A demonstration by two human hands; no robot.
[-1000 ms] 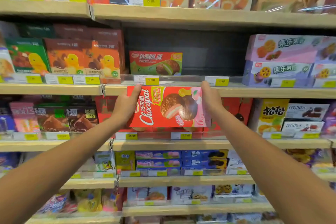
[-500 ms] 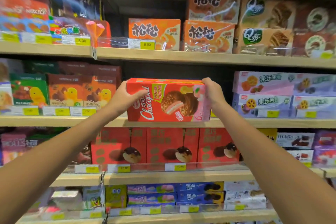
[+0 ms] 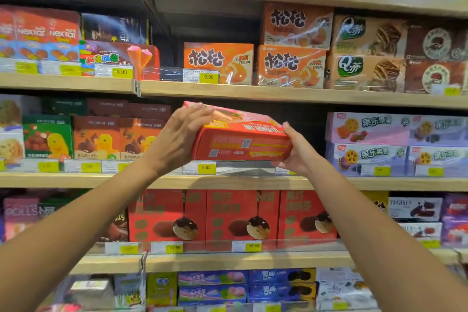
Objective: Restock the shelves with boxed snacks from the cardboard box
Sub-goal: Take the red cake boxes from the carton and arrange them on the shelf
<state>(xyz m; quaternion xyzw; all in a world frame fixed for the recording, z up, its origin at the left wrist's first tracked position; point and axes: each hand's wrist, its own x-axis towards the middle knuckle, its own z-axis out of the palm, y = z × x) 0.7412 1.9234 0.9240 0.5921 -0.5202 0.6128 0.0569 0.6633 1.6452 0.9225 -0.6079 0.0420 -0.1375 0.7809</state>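
Since the gap point(image 3: 307, 119) beyond my hands looks low, I tip the red snack box point(image 3: 240, 145) back, left hand point(image 3: 178, 135) and right hand point(image 3: 297, 153) clasping its ends.

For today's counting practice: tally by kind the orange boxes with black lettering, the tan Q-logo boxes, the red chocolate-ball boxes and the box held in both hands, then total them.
Orange boxes with black lettering: 3
Tan Q-logo boxes: 2
Red chocolate-ball boxes: 3
Held red box: 1
Total: 9
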